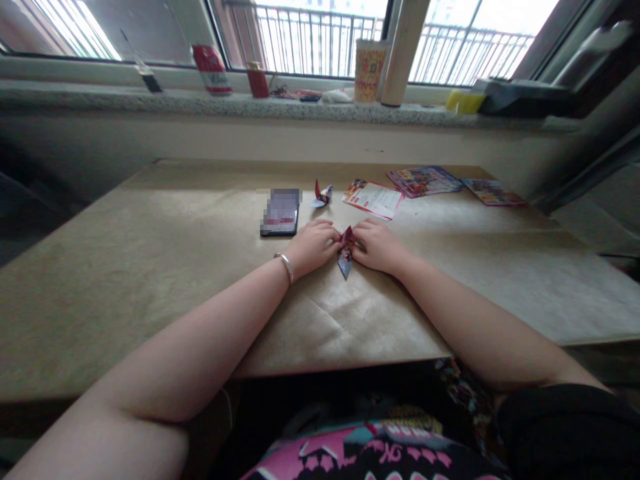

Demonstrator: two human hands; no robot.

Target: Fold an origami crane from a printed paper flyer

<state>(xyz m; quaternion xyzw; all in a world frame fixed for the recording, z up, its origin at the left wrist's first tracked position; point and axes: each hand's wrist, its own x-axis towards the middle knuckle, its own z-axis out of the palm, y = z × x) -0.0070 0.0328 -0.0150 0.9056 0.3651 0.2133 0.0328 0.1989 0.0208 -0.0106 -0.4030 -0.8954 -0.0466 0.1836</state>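
- Workpiece: the folded paper [345, 254] is at the near-middle of the table [175, 273], between your two hands, with a narrow point aimed toward you and a darker red tip at the far end.
- Left hand [314, 245]: fingers curled, fingertips and thumb closed on the paper's left side. A bracelet [285, 268] sits at the wrist, clear of the paper.
- Right hand [379, 247]: fingers bent, gripping the paper's right side. How hard either hand presses cannot be told.
- Alignment: in my judgement, keep both grips level and matched, so that neither side pulls the centre line askew.
- Creasing: settle the layers edge to edge before pressing, then run a fingertip outward from the middle. The narrow points look most liable to crumple; pinch them lightly.
- Surface: the table covering shows wrinkles on your side of the paper; press creases on a smoother patch.
- Surroundings: a tablet [281, 215] lies just beyond your left hand, a small folded figure [323, 196] and printed sheets [376, 200] lie farther back. Keep your knuckles off the tablet when you spread your fingers.
- Not verifiable: the inner folds, too small to read.
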